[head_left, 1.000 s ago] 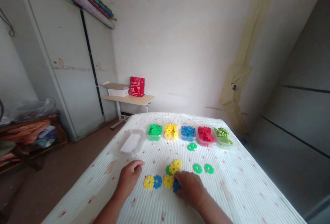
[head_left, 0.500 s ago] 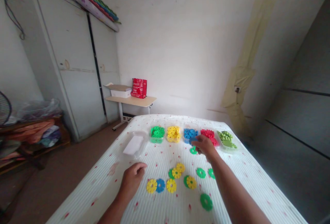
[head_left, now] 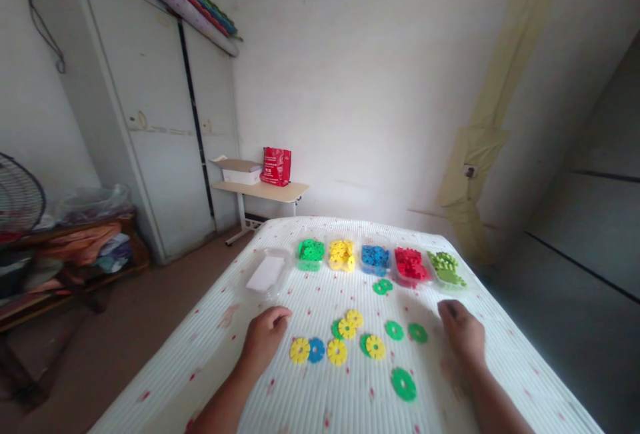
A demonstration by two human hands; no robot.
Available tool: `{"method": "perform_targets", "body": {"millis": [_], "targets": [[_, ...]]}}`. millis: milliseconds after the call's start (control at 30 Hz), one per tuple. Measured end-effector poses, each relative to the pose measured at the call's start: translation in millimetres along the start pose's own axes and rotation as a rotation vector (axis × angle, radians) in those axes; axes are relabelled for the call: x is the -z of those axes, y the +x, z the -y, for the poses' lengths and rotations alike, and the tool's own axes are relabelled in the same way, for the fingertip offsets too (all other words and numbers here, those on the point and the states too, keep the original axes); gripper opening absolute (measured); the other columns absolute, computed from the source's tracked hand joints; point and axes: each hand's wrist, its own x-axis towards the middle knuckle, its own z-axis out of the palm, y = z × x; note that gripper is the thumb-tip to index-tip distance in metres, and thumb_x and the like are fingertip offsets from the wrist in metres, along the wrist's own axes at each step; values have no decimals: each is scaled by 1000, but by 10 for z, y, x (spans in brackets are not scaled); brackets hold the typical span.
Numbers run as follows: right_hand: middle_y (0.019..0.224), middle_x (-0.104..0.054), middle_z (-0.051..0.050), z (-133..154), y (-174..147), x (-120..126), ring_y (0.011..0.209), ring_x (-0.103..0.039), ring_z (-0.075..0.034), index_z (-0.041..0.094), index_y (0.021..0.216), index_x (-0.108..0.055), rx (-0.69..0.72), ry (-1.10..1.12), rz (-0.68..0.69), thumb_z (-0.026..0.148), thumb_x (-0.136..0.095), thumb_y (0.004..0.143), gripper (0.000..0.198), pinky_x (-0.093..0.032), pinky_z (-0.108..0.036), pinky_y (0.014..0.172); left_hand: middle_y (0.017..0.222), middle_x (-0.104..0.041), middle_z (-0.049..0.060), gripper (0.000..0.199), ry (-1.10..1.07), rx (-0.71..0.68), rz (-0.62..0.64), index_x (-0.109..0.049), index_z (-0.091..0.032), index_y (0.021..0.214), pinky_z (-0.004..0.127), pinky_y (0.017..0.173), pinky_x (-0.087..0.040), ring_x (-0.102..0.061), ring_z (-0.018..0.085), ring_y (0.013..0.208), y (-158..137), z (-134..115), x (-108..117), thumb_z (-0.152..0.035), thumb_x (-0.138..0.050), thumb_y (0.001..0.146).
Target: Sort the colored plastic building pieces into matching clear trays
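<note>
My left hand [head_left: 265, 335] rests on the table as a loose fist, nothing showing in it. Close to it lie a yellow flower-shaped disc [head_left: 300, 351] and a blue disc [head_left: 316, 350]. My right hand [head_left: 463, 334] is curled over the right side of the table, with no disc visible in it. Nearest to that hand is a green disc [head_left: 418, 333]; another green disc [head_left: 394, 330] sits left of it. A large green disc [head_left: 403, 384] lies nearer me. Yellow discs [head_left: 347, 328] overlap a green one mid-table, and another yellow disc [head_left: 375, 347] covers part of a green one.
Clear tubs line the far side: green discs [head_left: 311, 250], yellow pieces [head_left: 342, 254], blue pieces [head_left: 376, 257], red pieces [head_left: 411, 264] and light-green pieces [head_left: 445, 266]. A transparent container [head_left: 283, 281] with white paper stands left. Behind is a side table [head_left: 295, 192] with a red bag [head_left: 276, 166].
My right hand has moved from beside the blue tub to the right and nearer me. The blue disc in its fingers no longer shows. My left hand stays put; the view has shifted slightly.
</note>
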Motion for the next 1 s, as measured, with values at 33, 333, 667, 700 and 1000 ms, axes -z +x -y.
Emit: {"method": "perform_targets", "body": {"millis": [33,333,667,700,1000], "targets": [[77,-69,-9,-94,6,-5,72,-61,-22,18,79,-65,-40,3,6,40,-38,74,35,-38,-27,60,74,-69,1,25,3,0,-6,-66,-19,79,25,69,-49,-64,16,72,-2,-9,1,-26,-43,71],[85,-69,-9,-218,24,-72,77,-59,-21,19,88,-65,-44,-83,93,39,-35,80,37,-37,-25,61,81,-70,2,24,20,-13,-14,-66,-19,79,26,75,-49,-63,16,79,-11,10,1,-26,-43,73],[81,-67,-8,-95,-29,-41,72,-59,-19,22,89,-64,-62,-206,151,38,-35,82,34,-34,-24,55,99,-63,5,32,465,-242,256,-63,-24,101,32,87,-38,-52,20,100,-111,-628,-310,-25,-54,71],[81,-67,-8,-97,-31,-41,72,-59,-19,22,89,-64,-54,-206,151,39,-35,82,34,-34,-24,56,100,-62,5,32,511,-239,288,-63,-25,101,32,85,-38,-51,21,101,-111,-697,-370,-26,-55,70],[78,-67,-7,-121,-24,-57,67,-58,-17,22,85,-65,-36,-196,130,36,-36,82,32,-33,-23,56,99,-61,3,26,608,-175,292,-58,-23,89,28,73,-37,-54,20,97,-48,-904,-680,-13,-51,67]]}}
